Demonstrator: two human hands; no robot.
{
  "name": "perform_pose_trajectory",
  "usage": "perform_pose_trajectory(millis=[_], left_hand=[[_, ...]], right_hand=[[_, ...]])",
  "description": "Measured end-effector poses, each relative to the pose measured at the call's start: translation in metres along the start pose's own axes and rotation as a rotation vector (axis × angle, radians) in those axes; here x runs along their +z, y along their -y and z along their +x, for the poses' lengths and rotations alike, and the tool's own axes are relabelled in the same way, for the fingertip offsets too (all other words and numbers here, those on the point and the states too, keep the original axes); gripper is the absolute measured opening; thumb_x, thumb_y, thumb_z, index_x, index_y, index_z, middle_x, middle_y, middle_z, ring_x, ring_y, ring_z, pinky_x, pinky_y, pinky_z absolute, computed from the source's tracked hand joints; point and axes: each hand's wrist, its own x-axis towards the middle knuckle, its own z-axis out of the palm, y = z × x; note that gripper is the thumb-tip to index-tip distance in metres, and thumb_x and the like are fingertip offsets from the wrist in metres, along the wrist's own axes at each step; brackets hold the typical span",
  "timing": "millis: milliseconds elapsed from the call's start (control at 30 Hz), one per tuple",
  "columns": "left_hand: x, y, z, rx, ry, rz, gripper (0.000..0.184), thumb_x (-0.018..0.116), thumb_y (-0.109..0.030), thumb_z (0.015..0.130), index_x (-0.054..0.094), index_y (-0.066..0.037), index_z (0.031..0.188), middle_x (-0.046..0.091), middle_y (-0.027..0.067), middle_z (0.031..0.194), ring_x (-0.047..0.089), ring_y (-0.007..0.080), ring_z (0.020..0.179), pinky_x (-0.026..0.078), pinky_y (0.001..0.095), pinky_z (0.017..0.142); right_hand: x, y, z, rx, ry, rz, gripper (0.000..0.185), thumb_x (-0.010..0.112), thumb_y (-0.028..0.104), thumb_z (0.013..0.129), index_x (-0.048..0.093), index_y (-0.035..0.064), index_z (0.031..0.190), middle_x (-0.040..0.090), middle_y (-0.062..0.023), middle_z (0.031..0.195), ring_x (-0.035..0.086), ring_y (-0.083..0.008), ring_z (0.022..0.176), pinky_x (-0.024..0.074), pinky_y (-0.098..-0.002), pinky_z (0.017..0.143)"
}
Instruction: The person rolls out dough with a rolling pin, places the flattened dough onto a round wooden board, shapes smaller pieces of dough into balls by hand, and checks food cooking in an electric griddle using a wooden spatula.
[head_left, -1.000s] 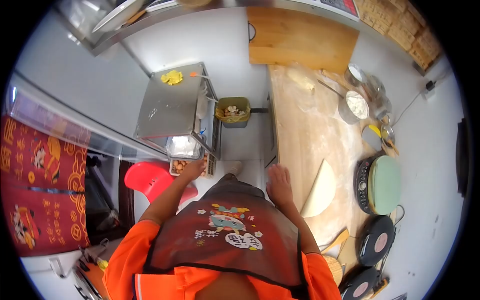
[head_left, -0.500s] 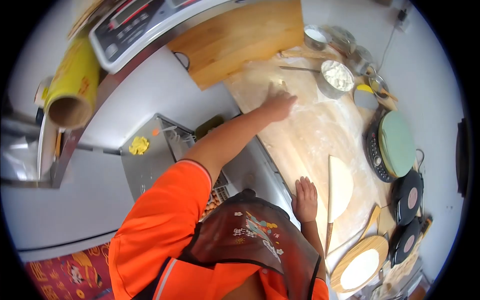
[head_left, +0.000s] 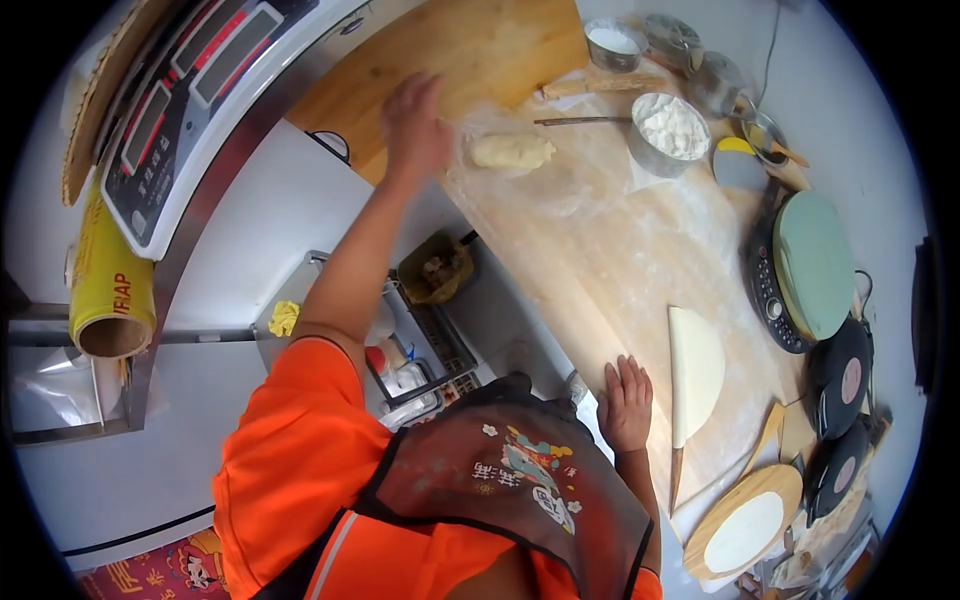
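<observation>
My left hand [head_left: 415, 130] is raised at the far left of the floured work surface [head_left: 600, 250], by an upright wooden board [head_left: 450, 60]. It is blurred; its fingers look apart, and I see nothing in them. Just right of it lies an oblong lump of pale dough [head_left: 512, 152] on the flour. My right hand [head_left: 626, 400] rests flat on the near edge of the surface, fingers stretched out, holding nothing. Close to its right, a half-round sheet of dough [head_left: 700, 375] lies along a thin wooden stick [head_left: 677, 480].
A metal bowl of flour [head_left: 672, 130] stands at the back, with a thin dark rod [head_left: 580, 121] beside it. To the right are a round griddle with a green plate [head_left: 815, 265] and black round appliances [head_left: 840, 380]. A scale [head_left: 200, 90] juts in at upper left.
My left hand has moved left and up, away from the dough lump, which now lies in plain sight. My right hand has stayed flat at the edge. The view has shifted slightly.
</observation>
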Motion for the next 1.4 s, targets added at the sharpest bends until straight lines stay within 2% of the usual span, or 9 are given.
perform_pose_trajectory(millis=[133,300,567,700,900,1000,1100,1300,1400], left_hand=[[0.011,-0.097,-0.010,0.241,0.444,-0.713,0.048,0.054,0.002,0.084,0.064,-0.007,0.130,0.066,0.0173,0.124,0.059,0.0356,0.123,0.043,0.0486,0.110],[0.129,-0.054,-0.031,0.123,0.844,-0.265,0.045,0.057,0.000,0.087,0.064,-0.010,0.131,0.064,0.0186,0.128,0.058,0.0394,0.123,0.044,0.0471,0.109],[0.193,0.007,-0.033,-0.014,0.942,-0.233,0.066,0.083,-0.015,0.073,0.059,-0.007,0.133,0.062,0.0197,0.128,0.057,0.0373,0.125,0.049,0.0436,0.103],[0.166,-0.004,-0.032,-0.158,0.969,-0.690,0.063,0.080,-0.014,0.078,0.057,-0.007,0.135,0.061,0.0143,0.133,0.060,0.0303,0.125,0.050,0.0404,0.103],[0.123,-0.018,-0.052,-0.761,0.866,-1.508,0.053,0.066,-0.012,0.094,0.049,-0.008,0.144,0.059,0.0065,0.138,0.059,0.0226,0.126,0.049,0.0428,0.105],[0.126,-0.021,-0.059,-0.943,0.652,-1.880,0.053,0.063,-0.013,0.098,0.046,-0.007,0.147,0.058,0.0071,0.139,0.058,0.0226,0.127,0.048,0.0430,0.107],[0.127,-0.021,-0.061,-0.941,0.548,-2.043,0.052,0.062,-0.012,0.098,0.045,-0.005,0.147,0.059,0.0074,0.139,0.056,0.0222,0.129,0.046,0.0418,0.109],[0.137,-0.036,-0.068,-0.824,0.600,-1.733,0.049,0.060,-0.002,0.092,0.055,-0.007,0.140,0.064,0.0055,0.130,0.062,0.0197,0.117,0.052,0.0345,0.099],[0.123,-0.071,-0.061,-0.602,0.695,-1.416,0.049,0.059,0.000,0.090,0.057,-0.006,0.138,0.064,0.0054,0.128,0.063,0.0194,0.113,0.052,0.0330,0.096]], right_hand=[[0.000,0.000,0.008,0.015,-0.041,0.039,0.055,0.067,0.010,0.086,0.055,0.0062,0.140,0.054,-0.0187,0.142,0.050,-0.0409,0.135,0.0375,-0.0551,0.113],[-0.016,0.018,0.110,0.042,-0.188,0.167,0.054,0.069,0.012,0.088,0.054,0.0040,0.139,0.053,-0.0207,0.142,0.049,-0.0427,0.131,0.0377,-0.0506,0.111],[0.033,0.029,0.307,0.100,-0.301,0.117,0.069,0.075,0.030,0.087,0.048,0.0036,0.145,0.046,-0.0199,0.150,0.046,-0.0390,0.136,0.0379,-0.0518,0.111],[0.064,0.029,0.335,0.218,-0.263,0.010,0.066,0.068,0.034,0.093,0.045,0.0047,0.147,0.054,-0.0213,0.142,0.052,-0.0373,0.132,0.0397,-0.0527,0.109],[0.074,0.034,0.316,0.336,0.220,0.026,0.029,0.059,0.033,0.099,0.055,0.0070,0.113,0.071,-0.0207,0.106,0.072,-0.0372,0.094,0.0556,-0.0547,0.081],[0.094,0.034,0.267,0.282,0.146,-0.061,0.022,0.058,0.030,0.099,0.054,0.0088,0.101,0.071,-0.0213,0.103,0.073,-0.0376,0.086,0.0555,-0.0543,0.067],[0.059,0.049,0.243,0.409,0.259,0.042,0.026,0.057,0.027,0.100,0.057,0.0044,0.114,0.067,-0.0260,0.114,0.069,-0.0414,0.103,0.0554,-0.0543,0.084],[0.012,0.036,0.266,0.148,-0.455,0.325,0.061,0.058,0.028,0.102,0.041,-0.0030,0.151,0.048,-0.0303,0.148,0.042,-0.0428,0.142,0.0357,-0.0487,0.117],[0.078,0.021,0.272,0.400,0.053,0.929,0.060,0.059,0.027,0.105,0.041,-0.0056,0.151,0.050,-0.0274,0.148,0.050,-0.0381,0.137,0.0381,-0.0475,0.116]])
